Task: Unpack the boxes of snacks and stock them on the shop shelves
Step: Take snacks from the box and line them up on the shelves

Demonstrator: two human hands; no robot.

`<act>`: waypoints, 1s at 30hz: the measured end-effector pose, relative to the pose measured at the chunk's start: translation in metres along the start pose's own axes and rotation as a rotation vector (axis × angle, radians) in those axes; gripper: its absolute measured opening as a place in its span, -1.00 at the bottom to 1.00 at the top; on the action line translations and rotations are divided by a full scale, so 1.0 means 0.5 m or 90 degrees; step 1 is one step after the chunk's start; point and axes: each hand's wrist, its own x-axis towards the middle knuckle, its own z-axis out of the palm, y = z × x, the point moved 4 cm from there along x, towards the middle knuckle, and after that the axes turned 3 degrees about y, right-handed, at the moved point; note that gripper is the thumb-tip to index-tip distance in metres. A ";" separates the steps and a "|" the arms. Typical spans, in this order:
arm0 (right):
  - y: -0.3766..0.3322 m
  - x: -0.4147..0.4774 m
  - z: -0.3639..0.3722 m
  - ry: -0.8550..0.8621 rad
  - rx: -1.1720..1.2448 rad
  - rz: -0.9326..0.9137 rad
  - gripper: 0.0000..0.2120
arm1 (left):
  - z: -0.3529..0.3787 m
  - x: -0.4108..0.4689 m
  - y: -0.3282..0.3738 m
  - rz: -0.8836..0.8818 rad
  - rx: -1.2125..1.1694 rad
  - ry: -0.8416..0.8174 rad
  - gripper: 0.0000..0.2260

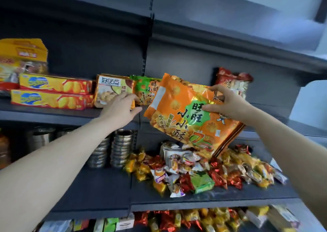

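My right hand (228,104) grips a large orange snack bag (180,111) by its upper right edge and holds it tilted in front of the dark middle shelf (53,114). Fingers apart, my left hand (122,106) reaches toward the shelf and touches the beige biscuit bag (109,88) and the green snack bag (143,88) standing there. A red snack bag (231,81) stands behind the orange one at the right, partly hidden.
Two yellow biscuit boxes (51,92) lie stacked at the left of the shelf, a yellow carton (21,55) behind them. The shelf below (212,198) carries a heap of small wrapped snacks (194,170) and stacked steel bowls (122,147). More packets fill the bottom shelf.
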 end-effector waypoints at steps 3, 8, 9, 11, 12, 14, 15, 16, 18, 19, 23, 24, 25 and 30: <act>0.050 0.034 -0.059 0.067 -0.017 0.000 -0.42 | 0.046 0.048 0.057 0.044 0.049 -0.020 -0.58; 0.121 0.103 -0.095 0.156 -0.166 -0.006 -0.33 | 0.125 0.128 0.077 0.067 0.086 -0.053 -0.54; 0.135 0.119 -0.095 0.158 -0.191 -0.004 -0.32 | 0.138 0.144 0.075 0.069 0.088 -0.054 -0.54; 0.154 0.151 -0.088 0.145 -0.229 -0.014 -0.31 | 0.163 0.174 0.064 0.052 0.085 -0.062 -0.54; 0.163 0.168 -0.082 0.132 -0.245 -0.019 -0.31 | 0.176 0.186 0.056 0.039 0.085 -0.072 -0.55; 0.181 0.200 -0.071 0.121 -0.263 -0.020 -0.32 | 0.206 0.209 0.041 0.022 0.089 -0.095 -0.54; 0.188 0.216 -0.066 0.118 -0.269 -0.022 -0.33 | 0.221 0.219 0.037 0.019 0.089 -0.106 -0.53; 0.195 0.234 -0.059 0.113 -0.272 -0.028 -0.33 | 0.234 0.229 0.034 0.015 0.091 -0.115 -0.52; 0.209 0.276 -0.046 0.102 -0.290 -0.051 -0.33 | 0.260 0.248 0.033 0.005 0.096 -0.133 -0.51; 0.215 0.297 -0.041 0.092 -0.303 -0.059 -0.32 | 0.273 0.258 0.035 0.000 0.099 -0.142 -0.50; 0.242 0.392 -0.016 0.068 -0.404 -0.102 -0.33 | 0.320 0.300 0.047 -0.017 0.093 -0.159 -0.48; 0.248 0.417 -0.006 0.070 -0.450 -0.116 -0.36 | 0.331 0.311 0.052 -0.019 0.095 -0.161 -0.48; 0.254 0.438 0.005 0.072 -0.488 -0.127 -0.40 | 0.342 0.323 0.058 -0.020 0.099 -0.162 -0.47; 0.333 0.511 0.087 0.130 -0.485 -0.151 -0.41 | 0.381 0.375 0.101 -0.042 0.119 -0.166 -0.44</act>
